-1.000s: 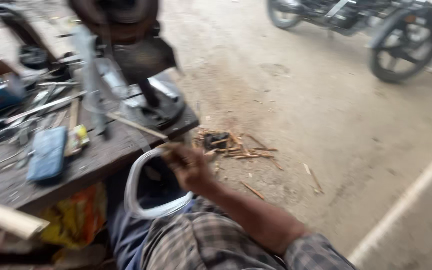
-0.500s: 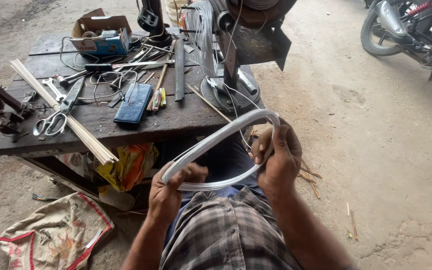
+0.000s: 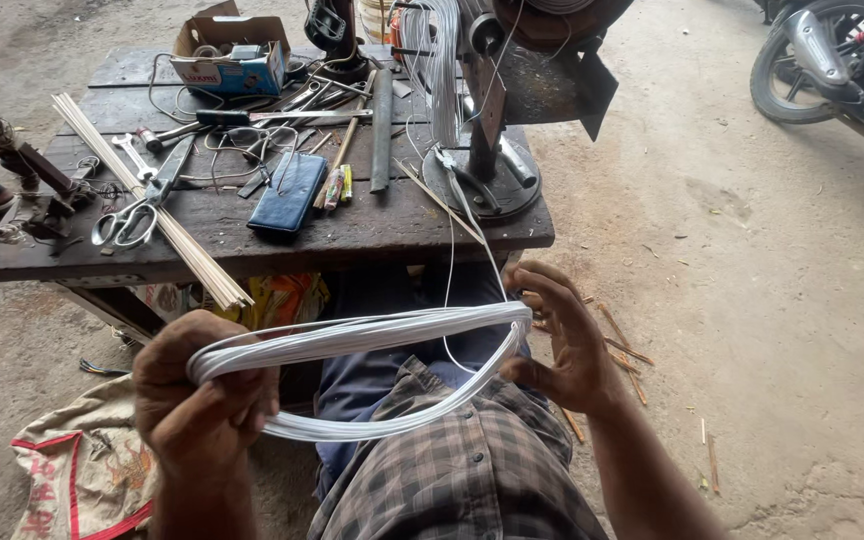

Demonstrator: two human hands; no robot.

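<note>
Just in front of the wooden bench (image 3: 372,235), over the person's lap, a flattened coil of white wire (image 3: 352,345) is stretched between both hands. Half a second ago the coil stood as a rounder, steeply tilted hoop nearer the bench edge; now it is pulled out long and narrow, so the strands lie bunched and tidy, which looks like the bundle is being drawn into shape. Its long axis runs left to right, roughly parallel to the bench's near edge, the right end slightly higher. The left hand (image 3: 207,395) has its grip pressed together around the left end of the coil. The right hand (image 3: 567,335) has its fingers spread and hooked through the right end. A single strand rises from the coil up to the winding machine (image 3: 482,110) standing at the right end of the bench. On the bench, left of the machine, lie a blue case (image 3: 290,192), scissors (image 3: 127,222) and pale sticks (image 3: 152,205).
</note>
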